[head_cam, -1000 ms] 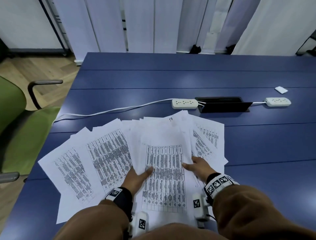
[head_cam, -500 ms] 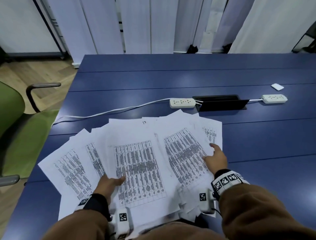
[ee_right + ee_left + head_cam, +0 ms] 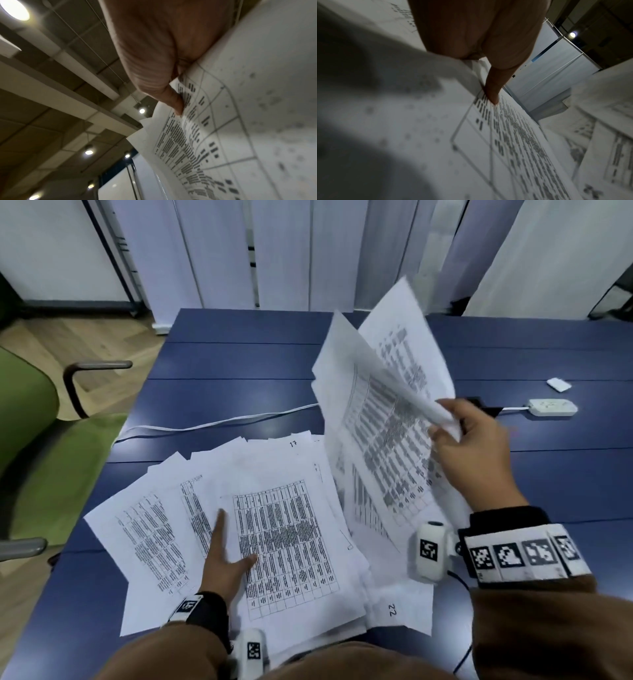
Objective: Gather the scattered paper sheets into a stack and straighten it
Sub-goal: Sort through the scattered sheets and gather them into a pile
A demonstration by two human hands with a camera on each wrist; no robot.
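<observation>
White paper sheets (image 3: 281, 529) fanned on blue table (image 3: 239, 364), print blurred. Left hand (image 3: 222, 563) flat, fingers spread, pressing them. Right hand (image 3: 476, 453) now pinches lifted sheets (image 3: 383, 392), hiding the nearer power strip; earlier both lay flat.

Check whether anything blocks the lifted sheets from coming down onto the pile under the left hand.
Nothing visible does. The lifted sheets, pinched by the right hand, hang right beside the flat pile; only the left hand rests on that pile's near-left part.
</observation>
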